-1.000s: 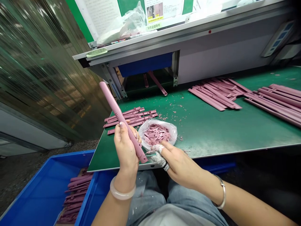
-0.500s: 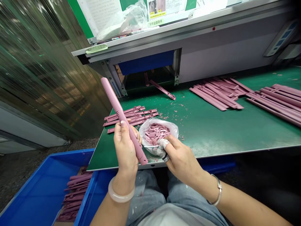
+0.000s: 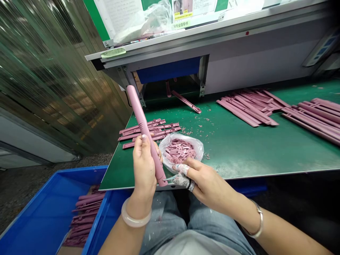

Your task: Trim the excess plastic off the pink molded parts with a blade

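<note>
My left hand (image 3: 145, 166) is closed around a long pink plastic handle-like part (image 3: 142, 124), which tilts up and to the left. In my right hand (image 3: 204, 177), thumb and fingertips wrapped with whitish tape, a thin pointed metal tool (image 3: 170, 178) is pinched. Its tip touches or nearly touches the lower end of the pink part, by a small hole; most of the tool is hidden by my fingers. Just beyond my hands, a clear plastic bag (image 3: 198, 146) stands open on the bench, with pink scraps (image 3: 179, 148) inside.
Several slim pink pieces (image 3: 148, 132) lie left on the green bench (image 3: 231, 148). One more pink strip (image 3: 186, 101) lies by the shelf opening. Pink parts are piled at right (image 3: 249, 106) and far right (image 3: 316, 117). A blue bin (image 3: 34, 209) with pink parts stands lower left.
My right hand has moved down from the bag's edge, and the metal tip now shows at the pink part's lower end. The pink part stands more upright.
</note>
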Tool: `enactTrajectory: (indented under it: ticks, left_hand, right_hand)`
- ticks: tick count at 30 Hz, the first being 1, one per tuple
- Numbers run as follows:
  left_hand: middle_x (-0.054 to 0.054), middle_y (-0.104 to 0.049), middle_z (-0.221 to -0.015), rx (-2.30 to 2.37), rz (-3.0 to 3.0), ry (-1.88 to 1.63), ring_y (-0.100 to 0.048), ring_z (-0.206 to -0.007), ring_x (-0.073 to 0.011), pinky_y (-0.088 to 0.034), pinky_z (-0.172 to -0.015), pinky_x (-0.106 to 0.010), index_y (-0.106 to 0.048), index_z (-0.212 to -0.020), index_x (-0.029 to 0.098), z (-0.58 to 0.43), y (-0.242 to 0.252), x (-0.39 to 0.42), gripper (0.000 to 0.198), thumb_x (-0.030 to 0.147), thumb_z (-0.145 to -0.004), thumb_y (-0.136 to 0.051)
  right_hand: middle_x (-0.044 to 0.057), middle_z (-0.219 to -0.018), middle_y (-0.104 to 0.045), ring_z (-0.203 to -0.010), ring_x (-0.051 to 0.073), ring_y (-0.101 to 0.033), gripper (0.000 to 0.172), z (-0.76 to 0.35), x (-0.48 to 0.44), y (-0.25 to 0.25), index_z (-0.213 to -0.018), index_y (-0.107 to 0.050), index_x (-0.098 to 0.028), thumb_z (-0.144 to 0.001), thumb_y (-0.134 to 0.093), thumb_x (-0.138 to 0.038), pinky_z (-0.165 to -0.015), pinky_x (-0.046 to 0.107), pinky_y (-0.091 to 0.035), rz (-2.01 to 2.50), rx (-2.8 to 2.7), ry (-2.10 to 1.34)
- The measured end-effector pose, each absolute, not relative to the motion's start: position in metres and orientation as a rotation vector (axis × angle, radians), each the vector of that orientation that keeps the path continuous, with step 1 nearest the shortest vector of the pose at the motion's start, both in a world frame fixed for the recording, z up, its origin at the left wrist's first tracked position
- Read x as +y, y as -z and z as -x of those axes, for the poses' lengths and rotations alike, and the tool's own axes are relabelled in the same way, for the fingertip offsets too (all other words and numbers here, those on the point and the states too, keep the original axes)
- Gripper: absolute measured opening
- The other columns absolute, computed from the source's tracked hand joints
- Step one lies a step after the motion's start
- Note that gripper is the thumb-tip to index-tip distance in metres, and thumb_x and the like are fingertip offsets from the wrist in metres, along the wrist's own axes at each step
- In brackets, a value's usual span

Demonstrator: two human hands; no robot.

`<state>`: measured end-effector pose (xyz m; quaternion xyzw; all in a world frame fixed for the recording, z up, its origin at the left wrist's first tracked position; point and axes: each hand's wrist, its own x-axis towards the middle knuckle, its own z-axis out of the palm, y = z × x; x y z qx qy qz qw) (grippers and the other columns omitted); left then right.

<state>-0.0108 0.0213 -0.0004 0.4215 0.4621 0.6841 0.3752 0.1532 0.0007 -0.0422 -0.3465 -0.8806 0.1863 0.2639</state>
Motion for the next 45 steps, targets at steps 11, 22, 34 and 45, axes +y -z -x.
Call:
enactTrajectory:
  ticks: [11, 22, 34, 45]
  left_hand:
    - [0.007, -0.043, -0.056, 1.140, -1.005, -1.441, -0.038, -0.043, -0.0063, -0.036, -0.039, -0.016, -0.055, -0.092, 0.019, 0.009, 0.008, 0.022, 0.032, 0.051, -0.087, -0.055]
    - [0.008, -0.039, -0.054, 1.096, -0.863, -1.622, -0.033, -0.039, -0.0069, -0.030, -0.035, -0.017, -0.050, -0.090, 0.019, 0.002, 0.008, 0.020, 0.030, 0.049, -0.091, -0.047]
    - [-0.013, -0.061, -0.115, 1.804, -2.666, -1.273, -0.052, -0.112, -0.0348, -0.037, -0.097, -0.050, -0.059, -0.113, 0.020, 0.053, -0.002, -0.015, 0.042, 0.036, -0.076, -0.072]
    - [0.000, -0.049, -0.070, 1.267, -1.157, -1.131, -0.041, -0.057, -0.0112, -0.034, -0.051, -0.022, -0.057, -0.120, 0.017, 0.017, 0.011, -0.040, 0.046, 0.050, -0.090, -0.048]
  right_hand:
    - [0.009, -0.094, -0.055, -0.084, 0.022, -0.052, 0.052, -0.152, 0.005, 0.038, -0.103, -0.060, -0.014, -0.062, -0.038, 0.009, -0.069, 0.032, -0.046, 0.871, -2.385, -0.341]
    - [0.005, -0.096, -0.056, -0.087, 0.019, -0.052, 0.025, -0.138, -0.005, 0.056, -0.108, -0.055, -0.021, -0.085, -0.053, -0.010, -0.075, 0.029, -0.043, 0.764, -1.872, -0.712]
    - [-0.004, -0.063, -0.038, -0.060, 0.011, -0.035, 0.034, -0.149, 0.012, 0.031, -0.062, -0.037, -0.019, -0.091, -0.052, -0.029, -0.058, 0.026, -0.028, 0.672, -1.870, -0.913]
    - [0.007, -0.104, -0.061, -0.095, 0.019, -0.056, 0.022, -0.156, -0.007, 0.043, -0.107, -0.055, -0.022, -0.096, -0.036, -0.018, -0.083, 0.029, -0.045, 0.899, -1.773, -0.826]
